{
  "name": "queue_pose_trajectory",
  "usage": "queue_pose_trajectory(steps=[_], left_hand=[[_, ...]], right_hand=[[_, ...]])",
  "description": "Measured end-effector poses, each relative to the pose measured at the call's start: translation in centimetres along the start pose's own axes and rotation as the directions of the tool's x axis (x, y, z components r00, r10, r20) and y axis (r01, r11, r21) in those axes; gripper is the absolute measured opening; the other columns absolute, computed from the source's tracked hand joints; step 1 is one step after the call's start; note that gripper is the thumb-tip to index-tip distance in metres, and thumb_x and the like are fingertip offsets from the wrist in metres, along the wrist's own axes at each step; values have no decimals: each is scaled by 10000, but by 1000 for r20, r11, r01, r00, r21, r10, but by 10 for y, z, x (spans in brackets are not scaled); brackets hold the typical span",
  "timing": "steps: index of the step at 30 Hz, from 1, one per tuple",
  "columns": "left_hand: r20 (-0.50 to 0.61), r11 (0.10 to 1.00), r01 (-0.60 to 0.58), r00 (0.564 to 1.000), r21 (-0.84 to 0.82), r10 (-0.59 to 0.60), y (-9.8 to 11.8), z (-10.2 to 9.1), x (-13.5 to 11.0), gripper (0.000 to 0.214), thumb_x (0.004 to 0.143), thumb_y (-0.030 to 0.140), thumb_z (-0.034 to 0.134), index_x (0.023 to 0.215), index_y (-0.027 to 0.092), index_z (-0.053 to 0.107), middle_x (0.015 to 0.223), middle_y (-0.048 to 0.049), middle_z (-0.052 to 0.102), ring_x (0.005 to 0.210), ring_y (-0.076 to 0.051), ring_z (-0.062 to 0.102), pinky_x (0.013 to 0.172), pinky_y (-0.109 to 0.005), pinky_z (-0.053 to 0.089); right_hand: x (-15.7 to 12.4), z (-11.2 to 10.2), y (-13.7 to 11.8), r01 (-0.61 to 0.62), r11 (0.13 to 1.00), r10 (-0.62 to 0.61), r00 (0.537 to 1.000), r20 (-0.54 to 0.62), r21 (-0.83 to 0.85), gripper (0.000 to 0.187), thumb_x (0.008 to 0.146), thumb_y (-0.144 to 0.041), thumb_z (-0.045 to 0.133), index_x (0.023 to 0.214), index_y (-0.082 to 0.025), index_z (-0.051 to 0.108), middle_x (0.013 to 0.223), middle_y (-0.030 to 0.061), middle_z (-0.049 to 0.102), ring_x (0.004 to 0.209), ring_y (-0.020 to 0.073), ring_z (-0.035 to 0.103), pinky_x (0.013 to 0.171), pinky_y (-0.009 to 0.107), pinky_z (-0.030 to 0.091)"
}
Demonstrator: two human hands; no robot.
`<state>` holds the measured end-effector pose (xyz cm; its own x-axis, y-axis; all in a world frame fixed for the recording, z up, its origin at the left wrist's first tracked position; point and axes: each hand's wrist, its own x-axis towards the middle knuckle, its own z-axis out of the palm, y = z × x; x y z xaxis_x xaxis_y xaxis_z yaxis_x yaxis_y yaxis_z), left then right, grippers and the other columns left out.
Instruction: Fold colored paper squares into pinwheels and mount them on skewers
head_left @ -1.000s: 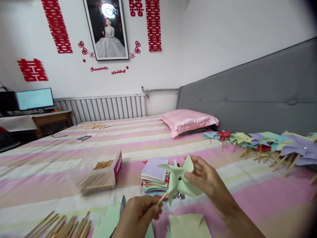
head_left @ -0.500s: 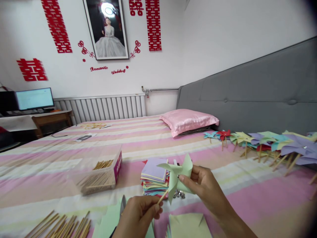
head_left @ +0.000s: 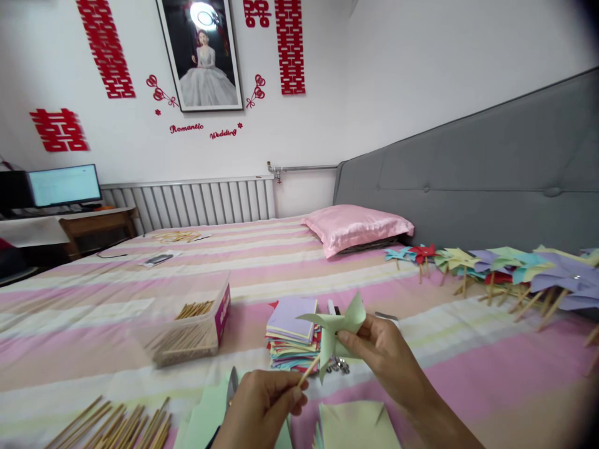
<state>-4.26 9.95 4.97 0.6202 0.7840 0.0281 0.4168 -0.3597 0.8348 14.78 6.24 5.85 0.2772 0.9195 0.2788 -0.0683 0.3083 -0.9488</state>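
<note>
The left hand [head_left: 262,402] pinches the stick [head_left: 309,370] at its lower end between thumb and fingertips, apparently to steady it. The right hand [head_left: 386,355], just up and right of the left, grasps the pale green pinwheel [head_left: 333,329] at its hub and rear blade. The pinwheel sits between both hands, above the bed [head_left: 491,368]. The stick's long axis slants from the left hand up-right to the hub, and the wheel's face turns leftward, almost edge-on. A paper stack [head_left: 290,330] lies beyond the left hand.
</note>
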Motion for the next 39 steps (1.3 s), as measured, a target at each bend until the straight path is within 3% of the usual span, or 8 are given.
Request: queue_pose_trajectory(steps=[10,16,20,24,27,32,39], left_hand=[[-19,999,-2,1000,41,3,-2,1,2,263,797,250,442,611,162,607,601,4,593,627,-157,546,601,-230,372],[-5,995,7,1000,-102,-7,0,1,3,233,782,260,464,619,150,589,593,12,532,629,-149,504,611,-242,367],[-111,990,35,993,-134,-50,-4,0,5,211,754,292,522,657,128,611,599,3,543,615,-148,489,573,-243,356],[-192,994,26,980,-107,-47,-8,0,5,205,750,308,548,704,130,639,674,-47,647,676,-185,571,611,-259,410],[-213,997,24,976,-79,-40,-6,1,4,197,743,308,565,714,137,658,721,-75,692,730,-219,622,662,-282,446],[-253,1000,7,967,-8,-9,-4,2,3,179,752,283,546,685,158,656,713,-69,705,717,-220,640,660,-283,458],[-280,998,26,960,51,-10,-5,3,5,175,733,272,560,661,155,668,656,-53,699,656,-208,629,608,-266,446]], right_hand=[[1,1,5,29,1000,-29,1000,-4,-12,392,656,-469,682,850,-128,683,817,125,723,766,282,654,716,387,512],[2,1,2,48,997,-48,999,-4,-65,369,674,-449,671,874,-139,665,869,125,711,861,289,629,772,404,485],[5,-4,2,117,984,-138,977,-160,-136,457,658,-401,692,1053,-204,570,1077,100,639,1061,281,532,914,435,390],[7,-10,3,135,987,-156,945,-289,-90,329,643,-343,698,911,-205,566,888,68,649,906,243,581,848,383,422],[6,-12,1,43,997,-30,979,-202,59,153,669,-292,629,773,-182,610,738,53,660,772,223,598,732,325,451],[0,-7,-5,5,984,-9,1000,23,180,213,672,-285,510,712,-158,677,669,58,661,711,233,589,635,305,439],[-1,-5,-1,-28,999,29,999,-35,42,339,682,-475,643,569,-157,622,545,5,541,558,150,485,521,241,373]])
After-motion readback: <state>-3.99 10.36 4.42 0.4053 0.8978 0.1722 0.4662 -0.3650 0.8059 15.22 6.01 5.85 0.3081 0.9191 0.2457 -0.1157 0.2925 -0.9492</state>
